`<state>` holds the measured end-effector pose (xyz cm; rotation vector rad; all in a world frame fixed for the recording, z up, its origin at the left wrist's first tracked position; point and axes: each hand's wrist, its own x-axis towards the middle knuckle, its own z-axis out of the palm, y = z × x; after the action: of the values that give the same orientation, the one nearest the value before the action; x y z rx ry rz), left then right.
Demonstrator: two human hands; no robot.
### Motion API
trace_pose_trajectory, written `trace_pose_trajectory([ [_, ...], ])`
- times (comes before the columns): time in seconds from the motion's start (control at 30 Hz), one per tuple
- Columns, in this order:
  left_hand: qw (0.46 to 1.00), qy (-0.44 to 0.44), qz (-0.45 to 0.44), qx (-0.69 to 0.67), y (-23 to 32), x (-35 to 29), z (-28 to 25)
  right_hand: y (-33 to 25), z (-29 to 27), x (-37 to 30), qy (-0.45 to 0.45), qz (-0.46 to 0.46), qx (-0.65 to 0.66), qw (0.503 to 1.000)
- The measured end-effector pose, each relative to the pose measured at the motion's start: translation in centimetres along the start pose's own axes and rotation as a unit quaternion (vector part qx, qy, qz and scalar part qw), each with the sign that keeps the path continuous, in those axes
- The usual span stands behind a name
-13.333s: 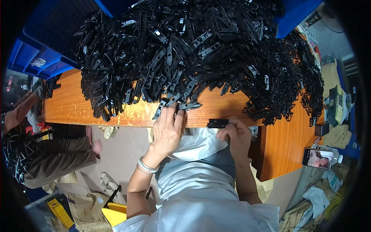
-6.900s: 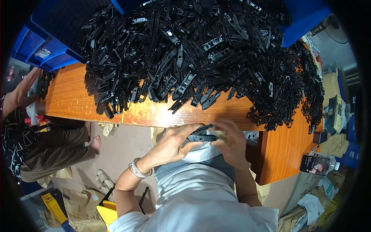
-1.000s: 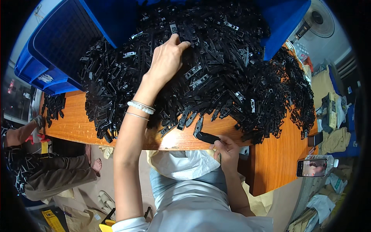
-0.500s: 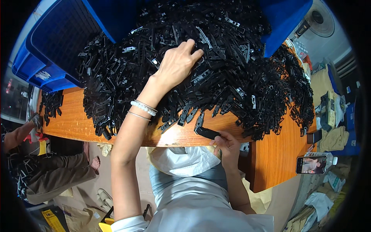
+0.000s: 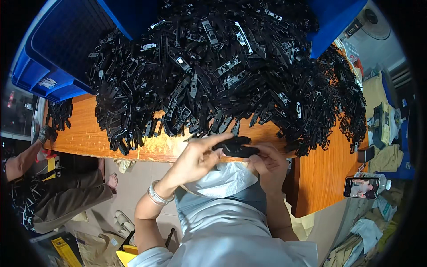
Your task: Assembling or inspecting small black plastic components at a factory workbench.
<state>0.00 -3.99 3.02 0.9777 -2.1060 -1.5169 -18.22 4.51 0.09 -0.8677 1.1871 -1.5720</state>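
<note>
Above my lap, at the table's front edge, both my hands meet around dark parts. My right hand (image 5: 270, 165) grips the right end of some long black plastic parts (image 5: 240, 150), stacked so closely that I cannot tell them apart. At their left end is my left hand (image 5: 199, 156), its thumb and fingers closed on that end and the index finger stretched over the top. A large heap of similar black plastic parts (image 5: 213, 75) covers the table beyond, a few lying loose just past my fingers. Under my hands an open white bag (image 5: 222, 181) rests on my lap.
Blue crates (image 5: 53, 71) stand at the left and behind the heap. The wooden table (image 5: 318, 187) extends to the right, with a phone (image 5: 361, 188) beside it. Another person's arm (image 5: 26, 160) reaches the table's left end. A fan (image 5: 373, 24) is at the far right.
My left hand has come back from the heap to the table's front edge and now meets my right hand at the black parts. The right hand stays near its place.
</note>
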Motion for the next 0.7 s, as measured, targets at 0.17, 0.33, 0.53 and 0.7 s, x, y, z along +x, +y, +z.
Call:
trace_pose_trajectory([
  [0.17,0.993,0.063,0.102,-0.010,-0.9,-1.2,1.1,-0.3,0.4,-0.2,-0.010,-0.112,-0.182,0.977],
  [0.33,0.991,0.106,0.064,-0.058,-0.9,-1.9,1.2,-0.9,-0.2,-0.5,-0.075,-0.089,-0.214,0.970],
  [0.53,0.990,0.072,0.115,0.035,0.2,-2.4,1.7,-1.0,0.6,-1.2,-0.057,-0.115,-0.267,0.955],
  [0.7,0.995,0.087,0.048,-0.002,-0.1,-2.7,2.0,-1.3,1.4,-0.1,-0.084,-0.178,-0.323,0.926],
])
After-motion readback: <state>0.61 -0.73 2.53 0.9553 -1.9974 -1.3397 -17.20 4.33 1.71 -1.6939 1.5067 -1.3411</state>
